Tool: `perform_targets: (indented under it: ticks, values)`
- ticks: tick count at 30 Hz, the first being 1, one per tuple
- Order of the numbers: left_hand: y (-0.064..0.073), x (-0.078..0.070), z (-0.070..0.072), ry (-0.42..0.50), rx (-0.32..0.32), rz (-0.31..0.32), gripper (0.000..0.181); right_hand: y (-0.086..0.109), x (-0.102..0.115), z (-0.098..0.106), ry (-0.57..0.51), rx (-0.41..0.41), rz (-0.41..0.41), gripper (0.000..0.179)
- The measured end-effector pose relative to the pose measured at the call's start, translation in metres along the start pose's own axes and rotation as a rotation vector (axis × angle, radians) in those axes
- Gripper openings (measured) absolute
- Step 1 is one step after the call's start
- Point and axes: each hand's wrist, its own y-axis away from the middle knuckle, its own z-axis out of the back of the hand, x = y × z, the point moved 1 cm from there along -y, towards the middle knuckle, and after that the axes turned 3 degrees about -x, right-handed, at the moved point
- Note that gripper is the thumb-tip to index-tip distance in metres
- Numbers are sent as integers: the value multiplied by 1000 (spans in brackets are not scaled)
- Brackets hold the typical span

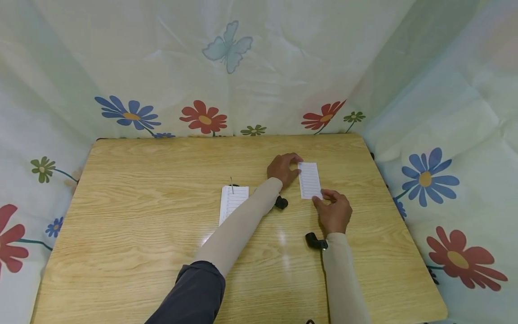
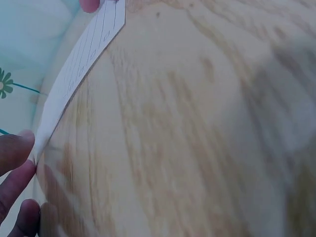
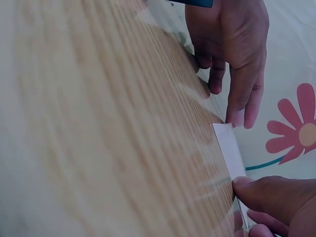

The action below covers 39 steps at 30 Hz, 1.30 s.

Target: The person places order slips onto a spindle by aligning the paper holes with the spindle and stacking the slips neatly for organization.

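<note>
A small white lined sheet of paper (image 1: 309,181) is held between my two hands over the right part of the table. My left hand (image 1: 284,171) pinches its upper left side with thumb and fingertips. At the lower right corner, my right hand (image 1: 335,212) grips it, the thumb (image 3: 254,190) on one face and fingers behind. The left wrist view shows the sheet (image 2: 81,64) edge-on, with the left fingers (image 2: 17,182) at its near end. To the left lies a lined notepad (image 1: 234,200), partly hidden by my left forearm.
A thin stick-like item (image 1: 232,185) rests across the notepad's top edge, beside a dark round object partly hidden behind the pad. The wooden table (image 1: 141,225) is bordered by flower-printed curtains (image 1: 275,67) at the back and sides. Black wrist cameras (image 1: 315,241) sit on both wrists.
</note>
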Motion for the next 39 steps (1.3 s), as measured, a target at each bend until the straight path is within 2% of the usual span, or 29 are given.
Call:
perform_targets:
  ticks: [6,13,19,23,30,33,39]
  values:
    - [0,0,0,17,-2,-7,26,-1,3,-1,21,0,-38,23]
    - [6,-4,3,-11,17,-17,22,0,3,0,2,-11,-17,13]
    - [8,-5,2,-37,29,12,20,1,4,1,12,-33,8,15]
    - [10,-6,2,-39,41,20,17,2,6,3,25,-42,-10,21]
    - [9,-7,2,-58,38,21,14,2,8,4,10,-15,-44,12]
    - [9,-6,2,-21,36,24,14,2,7,3,6,-16,-37,9]
    - [10,-7,4,137,49,51,17,2,2,3,7,-30,-6,7]
